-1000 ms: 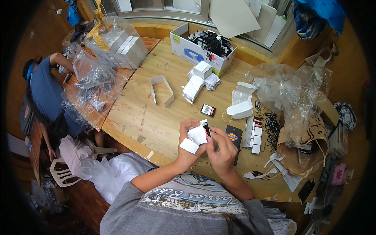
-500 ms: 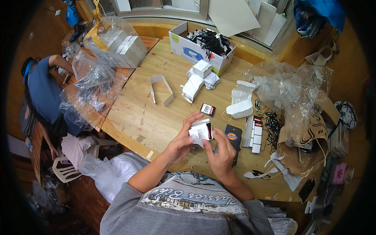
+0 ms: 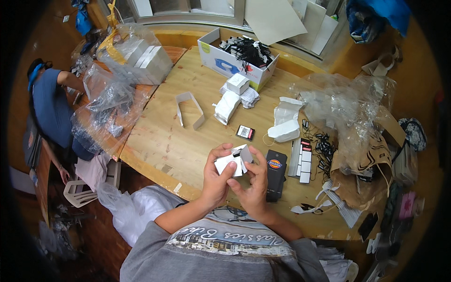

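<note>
Both my hands are closed round a small white paper wrapper (image 3: 227, 166) at the near edge of the table. A dark edge shows in its fold, perhaps of tags inside; most of the contents are hidden. My left hand (image 3: 213, 181) grips the wrapper's left side, thumb on its front. My right hand (image 3: 254, 190) holds the other side with fingertips and thumb. Just beyond lies a small stack of black tags (image 3: 245, 132) with a white label on top. To the right of my right hand lie larger black hang tags (image 3: 276, 176).
White-wrapped packets (image 3: 228, 107) and an opened wrapper (image 3: 285, 127) lie farther back. A carton of black strings (image 3: 238, 61) stands behind. At right are label strips (image 3: 305, 162), black cords (image 3: 324, 152) and a brown paper bag (image 3: 364, 174). A co-worker (image 3: 54, 108) is at left.
My right hand has shifted slightly left, closer to my left hand. The white wrapper has been turned, and the red-and-black part seen before is now mostly covered. The view has shifted slightly.
</note>
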Tool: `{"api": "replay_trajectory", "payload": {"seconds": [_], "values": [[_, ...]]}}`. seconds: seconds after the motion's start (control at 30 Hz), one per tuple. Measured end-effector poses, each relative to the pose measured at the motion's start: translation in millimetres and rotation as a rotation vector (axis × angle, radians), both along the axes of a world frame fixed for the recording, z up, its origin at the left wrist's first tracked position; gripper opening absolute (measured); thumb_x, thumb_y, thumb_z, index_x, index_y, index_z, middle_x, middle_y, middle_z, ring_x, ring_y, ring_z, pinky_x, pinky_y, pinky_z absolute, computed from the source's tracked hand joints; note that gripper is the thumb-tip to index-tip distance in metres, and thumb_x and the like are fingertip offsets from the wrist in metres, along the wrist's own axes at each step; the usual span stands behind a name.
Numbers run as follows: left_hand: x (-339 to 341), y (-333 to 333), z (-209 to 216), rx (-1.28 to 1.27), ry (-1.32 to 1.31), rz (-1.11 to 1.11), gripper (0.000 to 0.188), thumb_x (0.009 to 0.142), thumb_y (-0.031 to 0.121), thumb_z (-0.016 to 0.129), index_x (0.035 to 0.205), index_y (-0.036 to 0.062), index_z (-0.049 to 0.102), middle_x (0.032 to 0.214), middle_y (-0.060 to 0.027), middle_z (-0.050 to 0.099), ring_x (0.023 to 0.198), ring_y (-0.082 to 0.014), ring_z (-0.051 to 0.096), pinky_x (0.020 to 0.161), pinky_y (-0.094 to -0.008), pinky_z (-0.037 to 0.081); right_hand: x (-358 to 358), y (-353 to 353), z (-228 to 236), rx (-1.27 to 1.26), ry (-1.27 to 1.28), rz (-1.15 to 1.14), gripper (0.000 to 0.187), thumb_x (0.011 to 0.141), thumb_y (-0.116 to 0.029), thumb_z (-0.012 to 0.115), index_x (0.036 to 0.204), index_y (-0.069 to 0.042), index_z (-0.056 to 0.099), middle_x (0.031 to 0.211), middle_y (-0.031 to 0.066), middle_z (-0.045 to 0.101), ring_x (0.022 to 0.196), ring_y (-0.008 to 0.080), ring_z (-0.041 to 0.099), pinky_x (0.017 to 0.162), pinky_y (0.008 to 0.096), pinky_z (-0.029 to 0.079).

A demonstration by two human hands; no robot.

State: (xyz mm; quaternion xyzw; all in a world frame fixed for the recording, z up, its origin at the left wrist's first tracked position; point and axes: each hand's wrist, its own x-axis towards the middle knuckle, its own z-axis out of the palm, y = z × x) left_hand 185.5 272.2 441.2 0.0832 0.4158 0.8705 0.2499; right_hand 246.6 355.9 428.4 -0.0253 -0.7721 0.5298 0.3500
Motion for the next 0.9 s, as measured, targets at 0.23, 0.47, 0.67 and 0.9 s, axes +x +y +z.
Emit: {"api": "replay_trajectory", "payload": {"seconds": [0.23, 0.47, 0.67, 0.9], "values": [[-16, -11, 21, -0.073, 0.204, -0.255, 0.044, 0.070, 0.007, 0.065, 0.106, 0.0091, 0.040, 0.125, -0.0133, 0.033, 0.103, -0.0197, 0.045, 0.084, -0.0311, 0.041, 7, 15, 13, -0.001, 0.064, 0.044, 0.035, 0.068, -0.006, 0.067, 0.098, -0.004, 0.047, 0.117, 0.0254, 0.042, 0.105, 0.0364, 0.047, 0.083, 0.0383, 0.042], [-5, -22, 15, -0.173, 0.733, -0.228, 0.023, 0.076, 0.007, 0.055, 0.098, 0.0079, 0.047, 0.122, -0.0163, 0.031, 0.106, -0.0221, 0.038, 0.089, -0.0359, 0.031, 20, 11, 36, -0.010, 0.016, 0.167, 0.034, 0.072, -0.004, 0.061, 0.103, -0.004, 0.048, 0.117, 0.0240, 0.042, 0.097, 0.0326, 0.053, 0.078, 0.0356, 0.044], [-5, -32, 3, -0.025, 0.147, -0.150, 0.023, 0.078, 0.013, 0.057, 0.097, 0.0085, 0.044, 0.119, -0.0104, 0.033, 0.103, -0.0181, 0.040, 0.087, -0.0346, 0.036, 12, 53, 42, 0.119, -0.236, -0.022, 0.022, 0.077, -0.013, 0.059, 0.096, -0.004, 0.056, 0.093, 0.0115, 0.058, 0.088, 0.0280, 0.055, 0.076, 0.0339, 0.044], [-31, -31, 5, 0.245, -0.288, -0.263, 0.020, 0.084, 0.015, 0.051, 0.102, 0.0130, 0.042, 0.127, -0.0100, 0.034, 0.109, -0.0244, 0.043, 0.087, -0.0412, 0.041, -55, 152, 44, 0.393, -0.638, 0.262, 0.021, 0.076, -0.012, 0.057, 0.094, 0.000, 0.057, 0.087, 0.0131, 0.060, 0.078, 0.0230, 0.058, 0.069, 0.0309, 0.045]]}}
